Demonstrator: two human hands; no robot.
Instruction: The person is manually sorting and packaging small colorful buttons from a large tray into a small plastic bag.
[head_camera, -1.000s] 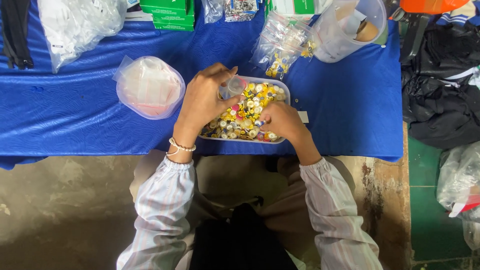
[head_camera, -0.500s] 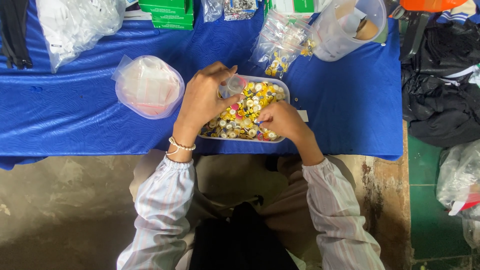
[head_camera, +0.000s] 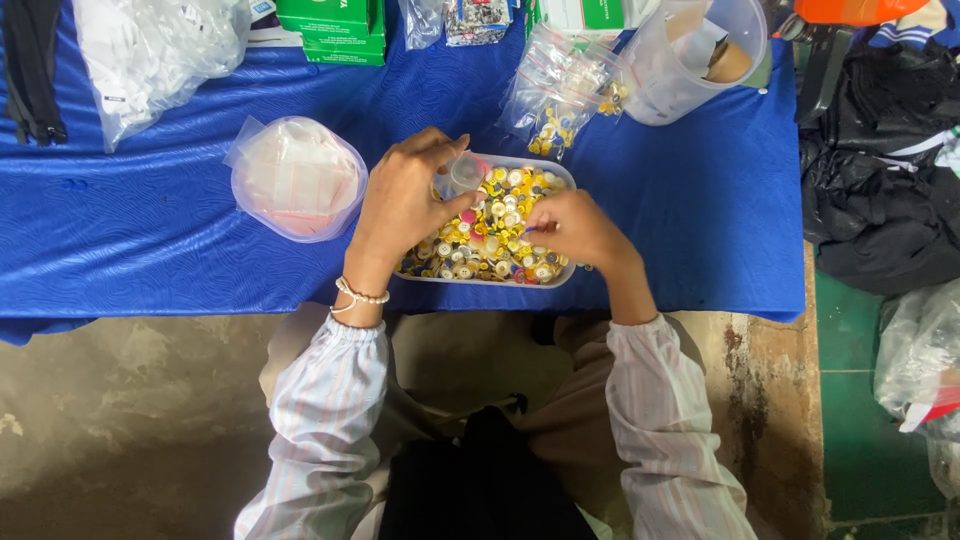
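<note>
**Hands over a tray of small pieces**

Blue cloth (head_camera: 150, 240) covers the table. Left of the fingers, a round clear tub (head_camera: 298, 180) is seen. The left hand (head_camera: 400, 205) is curled, its fingertips (head_camera: 455, 150) closed around a small clear bag (head_camera: 462, 172). Under both hands lies the clear tray (head_camera: 556, 172) of yellow and white buttons (head_camera: 490, 235). The right hand (head_camera: 575, 228) is pinched narrow; whether a piece is held cannot be told.

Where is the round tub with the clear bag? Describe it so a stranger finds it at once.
Start at the blue tablecloth. Left of the button tray, beside the left hand, sits the round tub. Unlike the tray, it holds only a pale, clear bag, no colourful pieces.
</note>
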